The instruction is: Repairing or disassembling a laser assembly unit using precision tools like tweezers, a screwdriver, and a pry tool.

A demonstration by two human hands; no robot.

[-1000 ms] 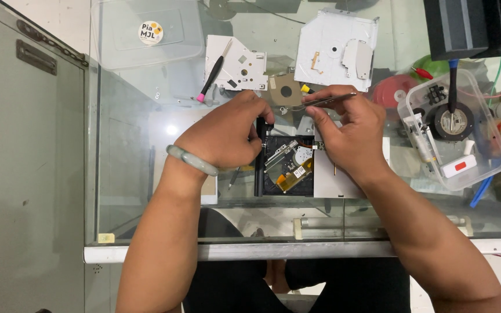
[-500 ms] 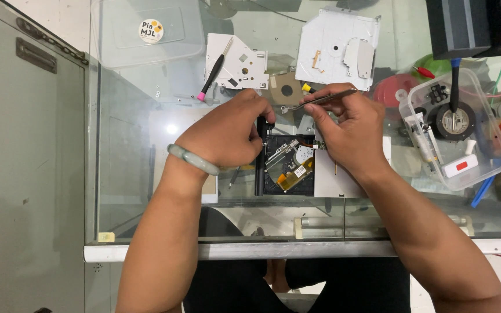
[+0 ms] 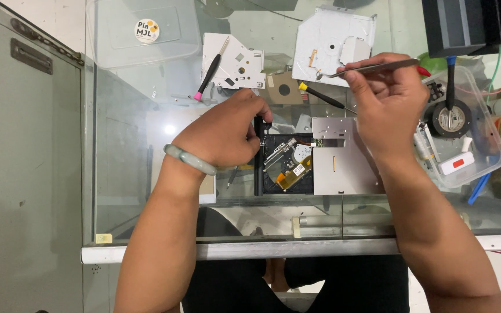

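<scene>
An opened optical disc drive (image 3: 288,165) lies on the glass table, black inside with an orange ribbon cable and a silver metal plate (image 3: 343,162) on its right half. My left hand (image 3: 221,136), with a pale green bangle on the wrist, grips the drive's black front edge (image 3: 258,168). My right hand (image 3: 381,101) is raised above the plate's right side and holds metal tweezers (image 3: 372,68) that point left. The tweezers' tips are away from the drive.
Behind the drive lie two white metal covers (image 3: 236,61) (image 3: 334,43), a pink-tipped screwdriver (image 3: 209,78), a yellow-tipped screwdriver (image 3: 323,97) and a brown square part (image 3: 284,90). A clear plastic box (image 3: 462,124) of parts stands at the right. The glass table's front edge (image 3: 250,249) is near me.
My right hand has lifted up and to the right with the tweezers, off the drive, uncovering the silver plate. My left hand stays on the drive's front edge.
</scene>
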